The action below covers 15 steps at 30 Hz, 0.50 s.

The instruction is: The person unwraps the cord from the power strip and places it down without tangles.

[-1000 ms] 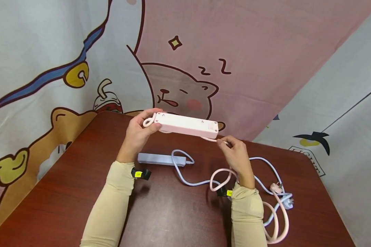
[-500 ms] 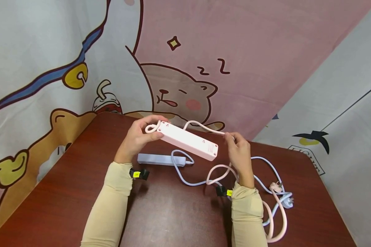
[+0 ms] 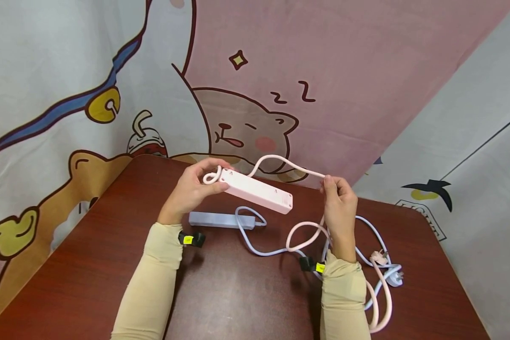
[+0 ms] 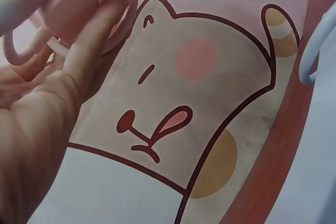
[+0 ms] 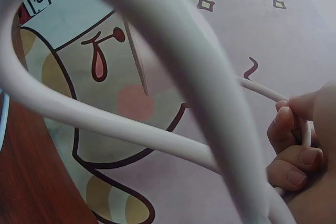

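Observation:
My left hand (image 3: pixel 193 189) grips one end of a pink power strip (image 3: pixel 257 191), holding it above the table, its far end tilted down to the right. At that end the strip's pink cord (image 3: pixel 276 157) makes a small loop by the fingers, passes behind the strip and arches over to the right. My right hand (image 3: pixel 341 205) pinches the cord between thumb and fingers, as the right wrist view shows with the hand (image 5: pixel 299 145) at its right edge. From there the cord drops in a wide loop. In the left wrist view, the left fingers (image 4: pixel 100 30) press the strip's side.
A blue power strip (image 3: pixel 221 219) lies on the dark red table (image 3: pixel 238 293) behind the hands. Its blue cord (image 3: pixel 263 254) runs right, under my right arm. At the right lie a pink plug (image 3: pixel 379 258) and a blue plug (image 3: pixel 394 277) amid crossed cords. A printed cloth (image 3: pixel 344 85) hangs behind.
My right hand has moved right and slightly up, drawing the pink cord into an arch above the strip. The strip has tilted down at its right end and sits a little lower.

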### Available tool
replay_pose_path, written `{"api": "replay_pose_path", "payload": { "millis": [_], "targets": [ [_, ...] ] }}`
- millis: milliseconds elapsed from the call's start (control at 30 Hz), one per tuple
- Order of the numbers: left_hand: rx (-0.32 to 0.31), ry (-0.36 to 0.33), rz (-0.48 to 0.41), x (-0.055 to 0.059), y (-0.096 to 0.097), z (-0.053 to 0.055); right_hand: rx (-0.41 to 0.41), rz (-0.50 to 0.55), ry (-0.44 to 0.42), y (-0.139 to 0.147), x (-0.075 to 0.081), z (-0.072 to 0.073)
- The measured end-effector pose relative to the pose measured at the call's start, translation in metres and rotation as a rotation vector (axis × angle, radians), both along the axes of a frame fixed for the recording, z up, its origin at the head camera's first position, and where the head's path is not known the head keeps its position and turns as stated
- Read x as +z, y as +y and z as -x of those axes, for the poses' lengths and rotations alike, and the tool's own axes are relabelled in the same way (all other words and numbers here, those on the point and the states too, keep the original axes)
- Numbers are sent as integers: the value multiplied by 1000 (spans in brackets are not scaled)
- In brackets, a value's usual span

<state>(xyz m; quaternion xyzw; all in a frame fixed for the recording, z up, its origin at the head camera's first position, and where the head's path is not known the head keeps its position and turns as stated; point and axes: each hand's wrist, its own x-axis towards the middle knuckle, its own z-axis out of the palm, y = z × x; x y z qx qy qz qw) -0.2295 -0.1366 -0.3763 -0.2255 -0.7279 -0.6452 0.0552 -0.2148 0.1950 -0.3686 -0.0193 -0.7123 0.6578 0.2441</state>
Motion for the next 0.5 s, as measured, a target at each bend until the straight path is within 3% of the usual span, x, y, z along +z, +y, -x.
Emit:
{"api": "replay_pose_path", "payload": {
  "millis": [133, 300, 500],
  "targets": [
    [26, -34, -27, -1, 1, 0, 13, -14, 11, -1, 1, -2],
    [84, -126, -55, -3, 7, 4, 34, -13, 39, -4, 2, -4],
    [91, -203, -85, -3, 10, 7, 61, 36, 85, -7, 2, -4]
  ]
}}
